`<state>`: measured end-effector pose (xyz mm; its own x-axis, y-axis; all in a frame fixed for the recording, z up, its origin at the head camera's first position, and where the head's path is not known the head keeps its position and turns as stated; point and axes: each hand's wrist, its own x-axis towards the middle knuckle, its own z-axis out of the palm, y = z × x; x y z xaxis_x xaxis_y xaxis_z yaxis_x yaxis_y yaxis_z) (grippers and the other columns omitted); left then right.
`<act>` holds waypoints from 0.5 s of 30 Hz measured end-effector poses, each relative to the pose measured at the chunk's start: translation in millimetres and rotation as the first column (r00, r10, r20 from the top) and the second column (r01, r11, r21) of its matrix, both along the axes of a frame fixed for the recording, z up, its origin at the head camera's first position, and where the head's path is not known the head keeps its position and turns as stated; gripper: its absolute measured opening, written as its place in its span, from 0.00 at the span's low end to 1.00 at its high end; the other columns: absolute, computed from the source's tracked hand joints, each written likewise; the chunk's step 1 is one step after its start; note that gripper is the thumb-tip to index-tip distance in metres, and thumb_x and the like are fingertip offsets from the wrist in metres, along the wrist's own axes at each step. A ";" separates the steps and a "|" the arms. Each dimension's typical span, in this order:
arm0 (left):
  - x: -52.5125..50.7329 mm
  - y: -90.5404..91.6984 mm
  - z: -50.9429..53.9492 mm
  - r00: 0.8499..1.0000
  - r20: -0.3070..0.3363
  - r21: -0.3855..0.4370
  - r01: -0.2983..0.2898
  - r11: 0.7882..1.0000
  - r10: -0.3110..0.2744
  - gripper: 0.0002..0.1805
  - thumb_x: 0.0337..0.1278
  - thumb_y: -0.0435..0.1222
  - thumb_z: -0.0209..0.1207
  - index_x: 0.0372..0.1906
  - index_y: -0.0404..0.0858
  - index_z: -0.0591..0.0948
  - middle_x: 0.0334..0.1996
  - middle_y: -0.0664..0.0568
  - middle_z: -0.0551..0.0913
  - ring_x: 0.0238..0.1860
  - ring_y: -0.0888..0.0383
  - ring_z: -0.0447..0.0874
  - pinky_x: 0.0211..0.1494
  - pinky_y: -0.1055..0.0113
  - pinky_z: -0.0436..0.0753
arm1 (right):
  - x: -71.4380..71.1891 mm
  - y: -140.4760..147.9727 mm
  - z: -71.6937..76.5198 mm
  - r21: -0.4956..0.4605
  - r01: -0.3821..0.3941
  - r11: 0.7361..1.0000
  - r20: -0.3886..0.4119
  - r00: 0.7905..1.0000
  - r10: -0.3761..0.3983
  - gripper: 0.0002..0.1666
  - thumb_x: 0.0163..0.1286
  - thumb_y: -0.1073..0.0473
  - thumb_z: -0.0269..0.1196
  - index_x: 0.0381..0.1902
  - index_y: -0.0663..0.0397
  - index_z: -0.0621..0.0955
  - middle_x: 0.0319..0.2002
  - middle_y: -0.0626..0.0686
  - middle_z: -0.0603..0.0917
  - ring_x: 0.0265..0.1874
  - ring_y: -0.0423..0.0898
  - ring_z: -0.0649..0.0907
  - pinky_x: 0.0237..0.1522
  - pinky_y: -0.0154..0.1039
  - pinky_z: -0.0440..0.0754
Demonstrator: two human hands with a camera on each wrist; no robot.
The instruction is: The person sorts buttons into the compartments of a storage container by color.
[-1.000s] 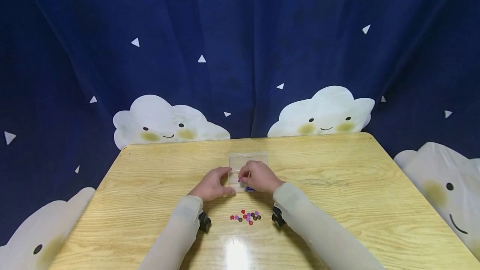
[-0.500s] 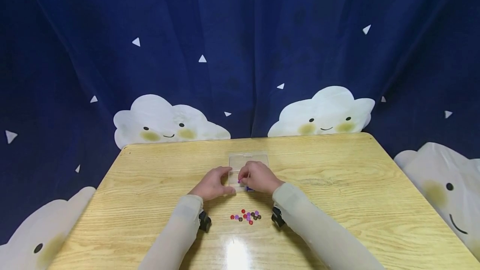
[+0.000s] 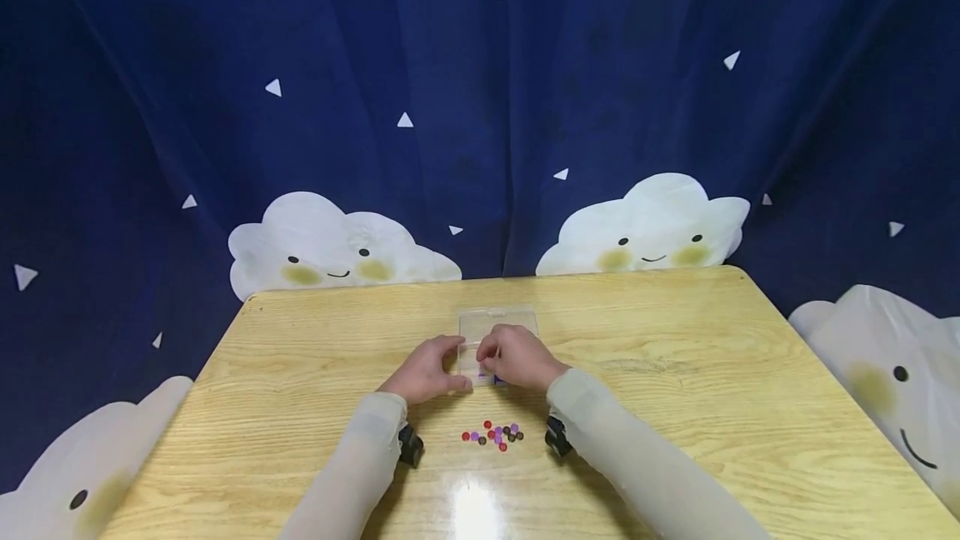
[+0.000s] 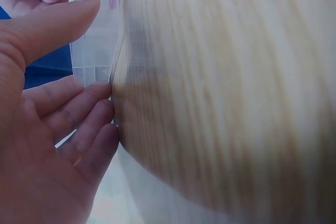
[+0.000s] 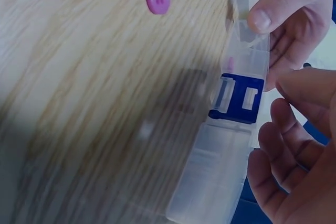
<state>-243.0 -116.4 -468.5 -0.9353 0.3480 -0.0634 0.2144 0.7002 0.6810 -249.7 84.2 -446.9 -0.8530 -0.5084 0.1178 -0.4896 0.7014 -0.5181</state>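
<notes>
A clear plastic compartment box (image 3: pixel 467 363) with a blue latch (image 5: pixel 247 98) stands on the table, its transparent lid (image 3: pixel 498 322) raised at the back. My left hand (image 3: pixel 424 370) holds the box's left end, thumb at the front and fingers at the far side. Inside the box, near its front wall, a purple button (image 5: pixel 230 63) shows through the plastic, also as a pink patch (image 4: pixel 112 1) in the left wrist view. Just over the box hovers my right hand (image 3: pixel 519 356), fingers loosely bent, thumb near the index finger, nothing visible between them.
Several red, purple and dark brown buttons (image 3: pixel 498 431) lie loose on the wooden table (image 3: pixel 300 407), between the forearms and nearer than the box. A dark blue curtain (image 3: pixel 480 107) with cloud shapes hangs behind the table's far edge.
The purple button that my right fingertips pinched has left them and lies lower, in the box. Both hands have stayed nearly in place.
</notes>
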 end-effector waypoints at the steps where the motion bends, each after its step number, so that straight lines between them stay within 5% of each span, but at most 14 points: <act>1: 0.0 0.3 0.4 1.000 0.001 -0.002 0.000 1.000 0.000 0.42 0.49 0.42 0.74 0.70 0.35 0.71 0.68 0.41 0.74 0.69 0.43 0.71 0.72 0.48 0.72 | 0.6 0.7 0.8 -0.001 -0.002 1.000 0.000 1.000 0.002 0.05 0.64 0.62 0.67 0.35 0.53 0.89 0.32 0.46 0.84 0.30 0.39 0.78 0.39 0.37 0.80; 15: -0.5 1.6 -0.9 1.000 0.004 -0.028 -0.006 1.000 0.006 0.43 0.50 0.43 0.73 0.70 0.37 0.70 0.69 0.42 0.73 0.71 0.43 0.70 0.74 0.49 0.70 | 14.3 21.8 24.9 -0.033 -0.035 0.999 0.019 0.999 0.036 0.06 0.67 0.60 0.66 0.37 0.51 0.89 0.33 0.43 0.84 0.32 0.37 0.78 0.41 0.34 0.80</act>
